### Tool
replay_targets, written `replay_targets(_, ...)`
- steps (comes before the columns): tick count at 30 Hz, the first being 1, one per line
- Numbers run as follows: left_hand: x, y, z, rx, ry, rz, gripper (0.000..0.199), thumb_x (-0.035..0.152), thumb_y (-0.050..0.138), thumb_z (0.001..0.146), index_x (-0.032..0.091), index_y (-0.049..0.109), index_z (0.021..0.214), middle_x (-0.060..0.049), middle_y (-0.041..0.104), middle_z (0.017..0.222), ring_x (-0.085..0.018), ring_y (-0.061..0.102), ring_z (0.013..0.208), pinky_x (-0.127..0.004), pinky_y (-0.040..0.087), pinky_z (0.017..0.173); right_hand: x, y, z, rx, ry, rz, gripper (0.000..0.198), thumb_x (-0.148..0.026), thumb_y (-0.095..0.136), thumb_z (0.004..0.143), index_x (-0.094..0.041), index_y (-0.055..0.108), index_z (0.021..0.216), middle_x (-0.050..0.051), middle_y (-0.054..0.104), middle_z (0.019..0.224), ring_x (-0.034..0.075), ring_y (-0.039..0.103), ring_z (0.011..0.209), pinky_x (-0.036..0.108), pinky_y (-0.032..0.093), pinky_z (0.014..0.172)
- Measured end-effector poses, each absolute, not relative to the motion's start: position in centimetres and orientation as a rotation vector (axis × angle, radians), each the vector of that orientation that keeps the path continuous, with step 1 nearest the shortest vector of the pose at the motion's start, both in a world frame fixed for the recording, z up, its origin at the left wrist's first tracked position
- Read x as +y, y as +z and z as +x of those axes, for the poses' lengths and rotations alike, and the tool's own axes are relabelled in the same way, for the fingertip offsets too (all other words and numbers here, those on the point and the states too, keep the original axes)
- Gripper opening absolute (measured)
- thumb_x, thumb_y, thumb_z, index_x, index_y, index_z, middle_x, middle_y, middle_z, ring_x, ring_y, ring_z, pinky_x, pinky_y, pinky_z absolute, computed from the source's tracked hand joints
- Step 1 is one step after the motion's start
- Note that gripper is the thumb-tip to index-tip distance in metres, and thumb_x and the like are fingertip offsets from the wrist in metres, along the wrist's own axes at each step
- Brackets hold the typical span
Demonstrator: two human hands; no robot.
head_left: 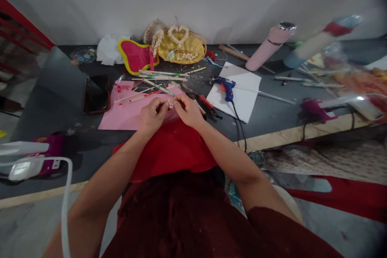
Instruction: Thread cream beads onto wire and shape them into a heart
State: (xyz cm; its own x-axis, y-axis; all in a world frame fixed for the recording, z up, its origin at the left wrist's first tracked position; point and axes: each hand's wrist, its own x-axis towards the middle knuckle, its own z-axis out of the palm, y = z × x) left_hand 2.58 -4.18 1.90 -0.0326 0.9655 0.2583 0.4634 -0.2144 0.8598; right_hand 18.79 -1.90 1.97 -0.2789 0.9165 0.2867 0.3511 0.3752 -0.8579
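Note:
My left hand (153, 115) and my right hand (190, 109) meet above the front of a pink sheet (121, 119). Between their pinched fingertips is a small cluster of pale pieces (171, 105); its exact make-up is too small to tell. Just beyond the fingers lie several paper-wrapped chopsticks (159, 87), some loose and crossing each other. A pair of red-handled pliers (206, 102) rests beside my right hand, partly hidden by it. Farther right, a blue glue gun (226, 87) with a clear glue stick lies on white paper (249, 105).
At the back, a yellow wicker basket (198, 44) holds a heart-shaped ring of pale pieces (178, 36). A pink flask (270, 46) stands to the right. On the left are a phone (97, 94) and a purple power strip (56, 149). The glue gun's cord hangs over the table edge.

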Motion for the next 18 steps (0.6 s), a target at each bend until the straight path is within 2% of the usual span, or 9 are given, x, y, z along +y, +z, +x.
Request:
replay_targets(11,-3.98,2.07,2.69,1.441,1.259,1.654,0.011,0.026,0.058,0.087,0.019,0.066,0.086,-0.003,0.075,0.084,-0.014,0.07,0.078,-0.026,0.054,0.074,-1.05,1.37,19.35,-1.838,0.792,-1.323,0.021,-0.036,0.049,0.09,-0.019,0.06,0.087,0.001,0.063,0.074,0.015,0.055,0.066,0.028,0.04,0.065)
replay_targets(18,-4.07,2.41,2.78,1.483,1.246,1.659,0.009,0.025,0.058,0.087,0.019,0.065,0.085,-0.002,0.075,0.081,-0.014,0.07,0.076,-0.026,0.054,0.072,-0.88,1.41,19.53,-1.887,0.76,-1.406,0.018,-0.032,0.049,0.091,-0.019,0.06,0.087,0.003,0.065,0.078,0.017,0.058,0.071,0.03,0.04,0.07)
